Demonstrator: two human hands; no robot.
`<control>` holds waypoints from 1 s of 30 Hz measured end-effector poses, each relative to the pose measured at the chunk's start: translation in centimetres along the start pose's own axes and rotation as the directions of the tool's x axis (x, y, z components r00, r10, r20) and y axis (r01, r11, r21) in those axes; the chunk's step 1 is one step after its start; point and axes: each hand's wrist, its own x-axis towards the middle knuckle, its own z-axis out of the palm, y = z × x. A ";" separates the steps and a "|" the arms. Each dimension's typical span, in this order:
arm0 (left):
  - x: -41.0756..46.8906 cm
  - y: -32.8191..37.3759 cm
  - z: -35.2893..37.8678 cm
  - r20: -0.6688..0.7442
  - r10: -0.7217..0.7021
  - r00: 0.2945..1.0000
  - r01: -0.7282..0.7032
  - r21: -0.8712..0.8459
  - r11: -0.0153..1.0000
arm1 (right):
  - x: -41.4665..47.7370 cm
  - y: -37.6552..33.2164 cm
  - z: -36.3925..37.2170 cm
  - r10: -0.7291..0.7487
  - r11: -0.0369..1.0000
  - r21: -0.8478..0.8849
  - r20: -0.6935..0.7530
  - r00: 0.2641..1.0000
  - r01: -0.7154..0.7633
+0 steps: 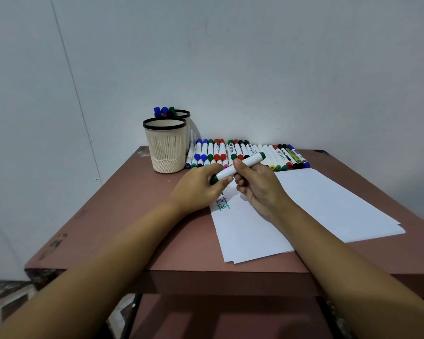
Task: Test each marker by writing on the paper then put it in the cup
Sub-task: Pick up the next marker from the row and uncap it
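Your right hand grips the green marker mid-barrel; your left hand pinches its cap end, both raised above the paper.

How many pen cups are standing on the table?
2. One mesh cup stands near the table's far left corner; the second cup is just behind it, partly hidden, with blue and green markers inside.

Reddish-brown table against pale wall
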 end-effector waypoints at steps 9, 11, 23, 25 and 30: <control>0.0 0.2 -0.3 -0.019 -0.080 0.997 0.080 0.017 0.997 | 0.3 0.4 -0.2 -0.073 0.997 -0.019 0.023 0.997 0.074; -0.2 0.2 -0.5 -0.012 -0.066 0.998 0.067 0.110 0.992 | 0.3 0.4 -0.3 -0.110 0.991 -0.071 0.008 0.994 0.110; 0.2 0.5 -0.7 0.163 -0.062 0.985 0.073 -0.058 0.996 | 0.6 0.5 -0.5 -0.069 0.996 -0.056 -0.009 0.998 0.069; 0.3 0.3 -0.8 0.149 -0.057 0.987 0.072 -0.097 0.993 | 0.6 0.3 -0.6 -0.070 0.997 -0.039 0.003 0.998 0.070; 0.2 -0.5 -1.0 0.117 -0.074 0.990 0.087 -0.117 0.989 | 0.3 0.1 -0.7 -0.097 0.993 -0.069 0.006 0.995 0.097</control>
